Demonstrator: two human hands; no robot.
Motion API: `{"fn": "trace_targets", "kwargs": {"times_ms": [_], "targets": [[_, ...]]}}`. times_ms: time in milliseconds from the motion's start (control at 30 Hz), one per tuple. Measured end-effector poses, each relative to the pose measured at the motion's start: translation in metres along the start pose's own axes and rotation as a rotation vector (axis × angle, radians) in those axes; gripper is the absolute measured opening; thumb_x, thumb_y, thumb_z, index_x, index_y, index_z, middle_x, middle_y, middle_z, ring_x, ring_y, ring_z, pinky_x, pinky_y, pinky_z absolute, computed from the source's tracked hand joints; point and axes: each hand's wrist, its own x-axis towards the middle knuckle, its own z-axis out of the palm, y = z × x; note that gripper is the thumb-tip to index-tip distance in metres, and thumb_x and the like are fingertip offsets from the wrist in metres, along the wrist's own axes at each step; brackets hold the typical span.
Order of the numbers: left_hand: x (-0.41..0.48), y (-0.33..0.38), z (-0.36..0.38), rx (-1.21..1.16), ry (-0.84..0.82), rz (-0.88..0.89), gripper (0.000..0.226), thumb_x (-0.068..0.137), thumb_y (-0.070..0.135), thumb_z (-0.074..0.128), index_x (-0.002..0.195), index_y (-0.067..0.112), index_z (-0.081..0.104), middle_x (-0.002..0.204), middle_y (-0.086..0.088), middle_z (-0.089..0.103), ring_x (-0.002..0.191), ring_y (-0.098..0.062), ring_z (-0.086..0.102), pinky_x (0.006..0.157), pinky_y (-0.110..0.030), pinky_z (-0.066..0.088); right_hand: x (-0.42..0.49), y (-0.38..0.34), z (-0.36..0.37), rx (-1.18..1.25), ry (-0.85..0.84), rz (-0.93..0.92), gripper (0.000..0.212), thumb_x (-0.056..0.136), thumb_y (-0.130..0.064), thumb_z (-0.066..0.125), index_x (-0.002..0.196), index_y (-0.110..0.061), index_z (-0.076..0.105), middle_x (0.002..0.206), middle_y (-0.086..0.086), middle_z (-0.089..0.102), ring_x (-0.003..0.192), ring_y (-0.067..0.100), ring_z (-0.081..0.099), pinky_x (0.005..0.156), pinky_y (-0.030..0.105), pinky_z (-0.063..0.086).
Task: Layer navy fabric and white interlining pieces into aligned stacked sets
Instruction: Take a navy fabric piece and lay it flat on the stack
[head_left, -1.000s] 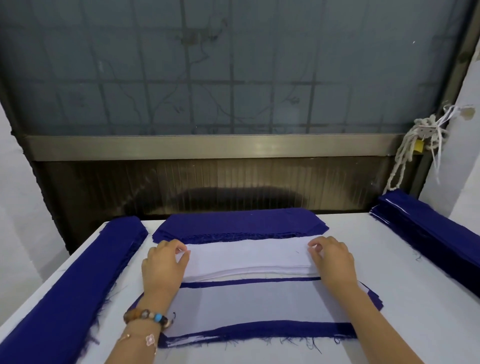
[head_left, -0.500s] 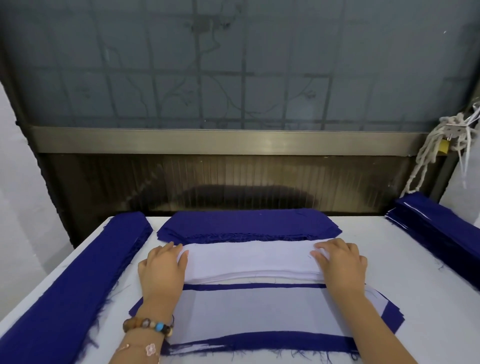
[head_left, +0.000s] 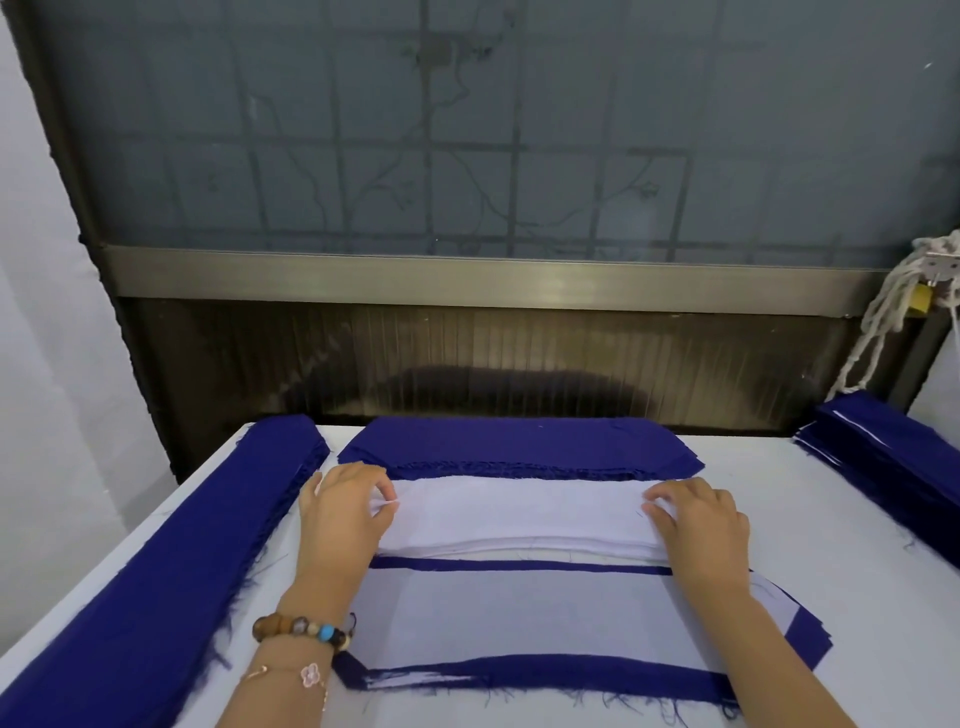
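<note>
Because the top ply (head_left: 519, 501) of the white stack (head_left: 519, 545) is likely thin, light and limp, it will probably sag or crease if lifted by one end, and it may cling to the ply beneath. A pinch at both short ends, left and right together, looks the safest hold, keeping it taut as it travels. The navy pieces look soft too, with frayed edges that could snag.

Well left of the white stack, a long navy bundle (head_left: 156, 571) lies on the table (head_left: 883, 597). At the stack's left end sits the left hand (head_left: 343, 514), palm down, a bead bracelet (head_left: 301, 626) on the wrist. Its thumb and forefinger are closed together on the ply's end, raising a small peak of cloth, and its other fingers curl loosely.

Just behind the stack lies a navy pile (head_left: 519, 447). Just in front of the stack lies a set (head_left: 519, 618), white on navy, with navy showing along its borders.

At the stack's right end the right hand (head_left: 701, 525) mirrors the left, palm down, fingers curled with their tips pinching the ply's edge. Well right of the stack and a little behind it lies the right pile (head_left: 893, 457), also navy.
</note>
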Motion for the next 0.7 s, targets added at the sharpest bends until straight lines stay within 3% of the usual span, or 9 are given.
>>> {"fn": "trace_targets", "kwargs": {"times_ms": [133, 200, 300, 467, 567, 700], "targets": [[-0.004, -0.001, 0.002, -0.099, -0.120, 0.095, 0.028, 0.088, 0.011, 0.063, 0.080, 0.031, 0.045, 0.088, 0.006, 0.061, 0.080, -0.009, 0.055, 0.074, -0.018, 0.046, -0.001, -0.001, -0.001, 0.019, -0.011, -0.048, 0.026, 0.096, -0.031, 0.055, 0.121, -0.031, 0.057, 0.131, -0.005, 0.052, 0.117, 0.015, 0.043, 0.097, 0.024, 0.034], [-0.006, 0.002, 0.000, -0.127, -0.121, 0.094, 0.028, 0.091, 0.007, 0.058, 0.096, 0.032, 0.048, 0.097, 0.008, 0.059, 0.090, -0.010, 0.053, 0.082, -0.020, 0.046, 0.000, -0.002, -0.001, 0.023, -0.032, -0.067, 0.029, 0.094, -0.028, 0.058, 0.123, -0.030, 0.056, 0.131, -0.004, 0.051, 0.117, 0.016, 0.044, 0.098, 0.022, 0.035], [-0.004, 0.004, 0.001, -0.061, -0.153, 0.152, 0.054, 0.092, -0.002, 0.050, 0.128, 0.039, 0.050, 0.114, 0.010, 0.054, 0.108, -0.009, 0.047, 0.106, -0.027, 0.035, 0.001, -0.004, -0.001, 0.064, -0.085, -0.085, 0.033, 0.092, -0.023, 0.061, 0.125, -0.027, 0.056, 0.131, -0.002, 0.051, 0.118, 0.016, 0.046, 0.102, 0.023, 0.037], [-0.007, 0.007, 0.003, 0.003, -0.218, 0.218, 0.069, 0.083, -0.015, 0.046, 0.123, 0.041, 0.053, 0.113, 0.013, 0.041, 0.111, -0.009, 0.037, 0.104, -0.022, 0.026, -0.001, -0.009, -0.006, 0.209, -0.144, -0.149, 0.024, 0.098, -0.020, 0.051, 0.120, -0.023, 0.060, 0.124, -0.002, 0.052, 0.113, 0.012, 0.048, 0.102, 0.020, 0.036], [-0.009, 0.006, 0.007, -0.002, -0.196, 0.239, 0.057, 0.085, -0.007, 0.048, 0.118, 0.039, 0.051, 0.118, 0.015, 0.041, 0.113, -0.007, 0.036, 0.108, -0.027, 0.022, -0.007, -0.015, -0.014, 0.286, -0.198, -0.269, 0.021, 0.098, -0.019, 0.050, 0.114, -0.021, 0.063, 0.114, -0.003, 0.054, 0.106, 0.010, 0.050, 0.096, 0.017, 0.039], [-0.007, 0.006, 0.009, -0.060, -0.102, 0.227, 0.015, 0.094, 0.032, 0.058, 0.103, 0.040, 0.049, 0.107, 0.021, 0.045, 0.110, -0.005, 0.044, 0.110, -0.031, 0.020, -0.013, -0.025, -0.020, 0.320, -0.284, -0.363, 0.019, 0.096, -0.021, 0.054, 0.112, -0.020, 0.065, 0.112, -0.005, 0.053, 0.106, 0.009, 0.051, 0.097, 0.018, 0.041]]}}
